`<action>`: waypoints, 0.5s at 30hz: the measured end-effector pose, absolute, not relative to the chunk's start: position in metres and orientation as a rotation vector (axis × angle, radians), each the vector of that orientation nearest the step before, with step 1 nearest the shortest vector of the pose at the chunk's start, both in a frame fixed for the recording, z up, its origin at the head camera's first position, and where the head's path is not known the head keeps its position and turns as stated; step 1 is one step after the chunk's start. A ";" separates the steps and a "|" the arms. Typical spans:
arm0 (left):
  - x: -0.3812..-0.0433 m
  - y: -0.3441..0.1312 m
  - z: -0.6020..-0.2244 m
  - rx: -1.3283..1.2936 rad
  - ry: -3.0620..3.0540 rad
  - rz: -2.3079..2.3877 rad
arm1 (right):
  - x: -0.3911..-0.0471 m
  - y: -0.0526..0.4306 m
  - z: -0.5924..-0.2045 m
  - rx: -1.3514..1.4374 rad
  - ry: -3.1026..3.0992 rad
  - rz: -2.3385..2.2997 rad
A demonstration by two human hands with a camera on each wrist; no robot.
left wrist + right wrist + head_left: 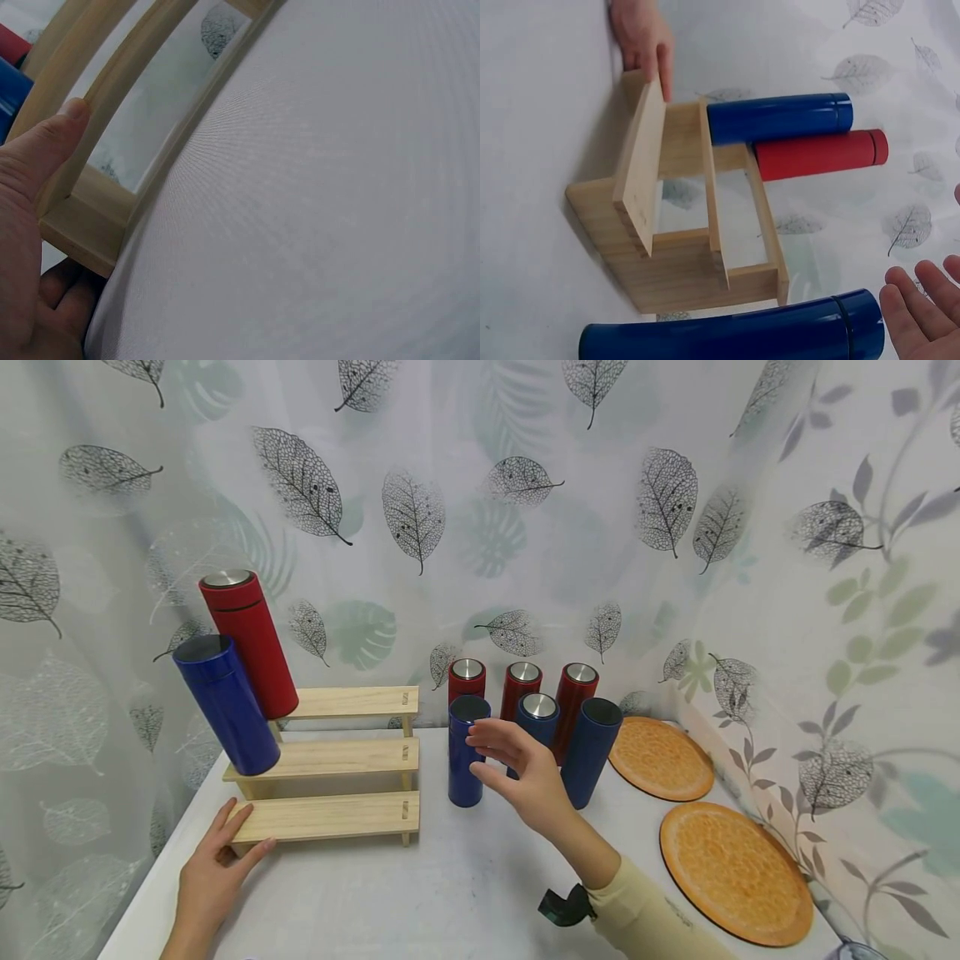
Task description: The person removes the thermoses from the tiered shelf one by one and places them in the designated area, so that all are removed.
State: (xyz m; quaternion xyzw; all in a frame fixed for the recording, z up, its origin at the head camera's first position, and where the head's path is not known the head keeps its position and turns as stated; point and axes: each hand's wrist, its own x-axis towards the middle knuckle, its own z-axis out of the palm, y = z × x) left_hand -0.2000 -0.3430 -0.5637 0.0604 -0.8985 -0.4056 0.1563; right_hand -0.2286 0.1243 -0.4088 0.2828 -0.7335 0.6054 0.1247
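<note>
Left hand (208,881) grips the wooden rack (337,817) at its lowest step's left end; right hand (528,777), well apart, thumb parted from fingers, is beside the front blue flask (465,777) on the white table (375,902), touch impossible to call; up on the rack, second blue flask (228,706) on the middle step, red flask (255,635) on the top one!
</note>
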 end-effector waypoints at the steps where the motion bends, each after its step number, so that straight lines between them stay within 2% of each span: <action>1: -0.200 -0.343 -0.564 0.173 -2.570 -1.166 | -0.229 0.123 -0.409 0.829 -2.136 1.767; 15: -0.200 -0.344 -0.565 0.160 -2.550 -1.197 | -0.230 0.106 -0.409 0.891 -2.115 1.805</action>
